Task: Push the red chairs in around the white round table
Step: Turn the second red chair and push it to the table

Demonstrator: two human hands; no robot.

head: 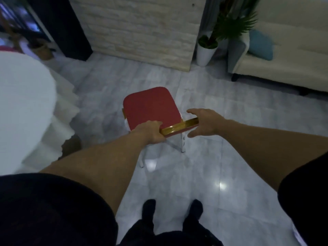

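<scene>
A red chair (150, 108) with a gold-topped backrest and white legs stands on the tiled floor in the middle of the view, its back toward me. My left hand (150, 133) grips the left end of the gold backrest rail. My right hand (204, 123) hovers at the rail's right end, fingers spread, holding nothing. The white round table (23, 107), draped in a white cloth, fills the left edge; a gap of floor separates it from the chair.
A brick-faced pillar (142, 27) rises behind the chair. A potted plant (205, 48) and a cream sofa (284, 64) with a blue cushion stand at the back right. My dark shoes (174, 210) are on the glossy floor below.
</scene>
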